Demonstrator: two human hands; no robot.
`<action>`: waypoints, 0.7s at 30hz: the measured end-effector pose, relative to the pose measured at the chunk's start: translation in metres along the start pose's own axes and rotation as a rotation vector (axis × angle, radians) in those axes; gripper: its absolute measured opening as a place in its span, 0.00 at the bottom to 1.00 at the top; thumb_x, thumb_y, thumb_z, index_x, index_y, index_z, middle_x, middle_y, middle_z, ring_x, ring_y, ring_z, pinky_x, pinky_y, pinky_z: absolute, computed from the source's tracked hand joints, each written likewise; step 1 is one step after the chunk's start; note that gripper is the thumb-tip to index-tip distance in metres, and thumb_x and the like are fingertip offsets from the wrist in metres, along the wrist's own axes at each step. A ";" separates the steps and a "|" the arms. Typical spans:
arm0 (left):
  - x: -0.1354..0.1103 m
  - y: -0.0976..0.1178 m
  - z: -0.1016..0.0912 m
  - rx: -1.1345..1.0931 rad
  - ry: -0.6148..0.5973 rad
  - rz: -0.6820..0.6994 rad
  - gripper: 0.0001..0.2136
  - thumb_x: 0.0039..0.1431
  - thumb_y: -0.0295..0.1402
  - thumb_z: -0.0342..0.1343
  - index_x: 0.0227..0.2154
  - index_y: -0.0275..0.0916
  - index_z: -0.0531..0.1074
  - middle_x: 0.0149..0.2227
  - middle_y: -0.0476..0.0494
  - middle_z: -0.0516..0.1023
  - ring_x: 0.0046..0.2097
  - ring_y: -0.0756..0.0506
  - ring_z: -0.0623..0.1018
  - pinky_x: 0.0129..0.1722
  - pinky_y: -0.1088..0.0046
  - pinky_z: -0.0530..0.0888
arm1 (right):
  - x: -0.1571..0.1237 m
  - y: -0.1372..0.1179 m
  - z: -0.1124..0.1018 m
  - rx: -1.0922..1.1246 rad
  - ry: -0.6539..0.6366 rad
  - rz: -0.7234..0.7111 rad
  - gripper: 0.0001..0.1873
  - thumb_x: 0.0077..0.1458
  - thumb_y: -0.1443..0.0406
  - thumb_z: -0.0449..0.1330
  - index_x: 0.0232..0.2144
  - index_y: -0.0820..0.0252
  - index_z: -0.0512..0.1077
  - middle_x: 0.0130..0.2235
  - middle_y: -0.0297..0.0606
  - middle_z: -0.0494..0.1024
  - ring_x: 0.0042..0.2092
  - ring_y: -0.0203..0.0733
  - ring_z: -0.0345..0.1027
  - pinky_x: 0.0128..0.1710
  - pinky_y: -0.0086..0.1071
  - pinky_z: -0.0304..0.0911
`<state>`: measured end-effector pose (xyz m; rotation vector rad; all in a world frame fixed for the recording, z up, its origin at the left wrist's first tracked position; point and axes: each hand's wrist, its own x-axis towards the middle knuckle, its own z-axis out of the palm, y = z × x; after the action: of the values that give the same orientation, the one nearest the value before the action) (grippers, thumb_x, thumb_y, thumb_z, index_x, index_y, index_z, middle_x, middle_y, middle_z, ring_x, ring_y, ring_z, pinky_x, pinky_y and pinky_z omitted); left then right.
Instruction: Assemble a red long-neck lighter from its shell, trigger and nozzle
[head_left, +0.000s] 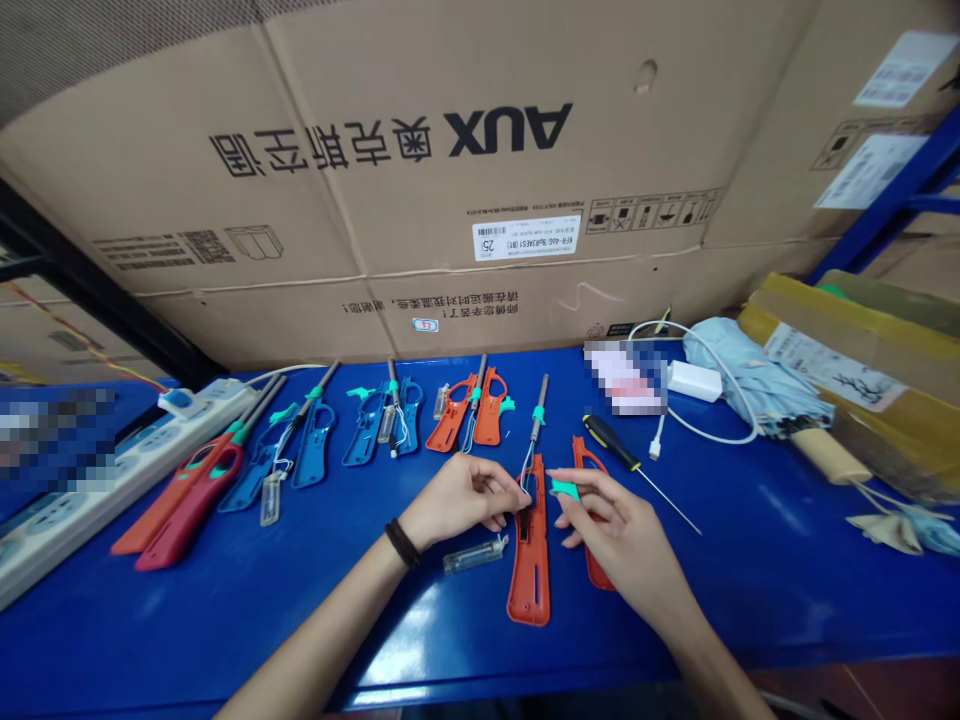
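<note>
The orange lighter shell [520, 605] is smooth moulded plastic with a soft sheen, the teal plastic piece [564, 488] is similar, and the lighter's thin tube [538, 405] is dull metal. The screwdriver [609, 438] has a glossy black plastic handle and a bright steel shaft [670, 503]. The blue table top [420, 640] shines with glare, the corrugated cardboard box [360, 200] is matt, and the pale blue cloth [750, 375] looks soft.

A blue-topped workbench [750, 600] carries rows of opened red, orange and blue plastic lighter shells [313, 450], set beside a white multi-socket power strip [112, 470]. A long orange lighter shell [529, 590], a clear plastic lighter tank [474, 556] and a slim black-and-yellow-handled screwdriver [611, 440] lie near the front, while a white power adapter [694, 380] and a folded pale-blue umbrella [757, 375] rest toward the right.
</note>
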<state>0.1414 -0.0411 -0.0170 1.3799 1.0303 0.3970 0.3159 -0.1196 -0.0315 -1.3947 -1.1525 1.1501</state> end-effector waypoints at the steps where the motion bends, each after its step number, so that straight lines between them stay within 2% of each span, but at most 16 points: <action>1: 0.000 0.000 0.000 -0.005 0.004 -0.006 0.14 0.42 0.39 0.65 0.26 0.32 0.75 0.22 0.49 0.75 0.21 0.54 0.73 0.25 0.77 0.72 | 0.000 0.000 0.000 0.006 0.008 0.000 0.17 0.52 0.58 0.59 0.42 0.60 0.71 0.23 0.33 0.73 0.30 0.39 0.71 0.28 0.31 0.72; 7: -0.001 0.003 0.000 -0.059 0.015 -0.026 0.15 0.42 0.41 0.64 0.26 0.32 0.74 0.22 0.49 0.75 0.23 0.53 0.74 0.27 0.77 0.73 | -0.002 -0.001 0.000 0.039 0.021 0.008 0.18 0.49 0.58 0.62 0.41 0.60 0.72 0.26 0.34 0.75 0.31 0.40 0.72 0.28 0.30 0.73; 11: -0.001 0.004 0.001 -0.089 0.010 -0.039 0.15 0.42 0.41 0.65 0.26 0.32 0.73 0.21 0.48 0.75 0.24 0.52 0.75 0.27 0.77 0.74 | -0.002 -0.002 -0.001 0.017 0.020 0.017 0.17 0.49 0.57 0.62 0.41 0.60 0.73 0.25 0.34 0.75 0.30 0.40 0.73 0.28 0.30 0.73; 16: -0.002 0.007 0.002 -0.125 -0.004 -0.072 0.15 0.43 0.41 0.64 0.26 0.33 0.71 0.22 0.46 0.77 0.24 0.52 0.76 0.28 0.77 0.74 | -0.002 -0.002 0.000 0.042 0.034 0.015 0.18 0.51 0.55 0.59 0.39 0.61 0.73 0.28 0.38 0.77 0.29 0.38 0.72 0.27 0.29 0.71; 21: -0.003 0.011 0.002 -0.170 -0.018 -0.100 0.14 0.44 0.40 0.64 0.25 0.33 0.71 0.22 0.46 0.77 0.24 0.52 0.76 0.27 0.79 0.74 | -0.001 -0.001 0.002 0.051 0.068 0.044 0.18 0.48 0.54 0.62 0.34 0.62 0.72 0.24 0.35 0.74 0.25 0.36 0.69 0.27 0.28 0.70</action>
<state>0.1449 -0.0428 -0.0063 1.1735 1.0230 0.3885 0.3138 -0.1199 -0.0303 -1.4155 -1.0421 1.1468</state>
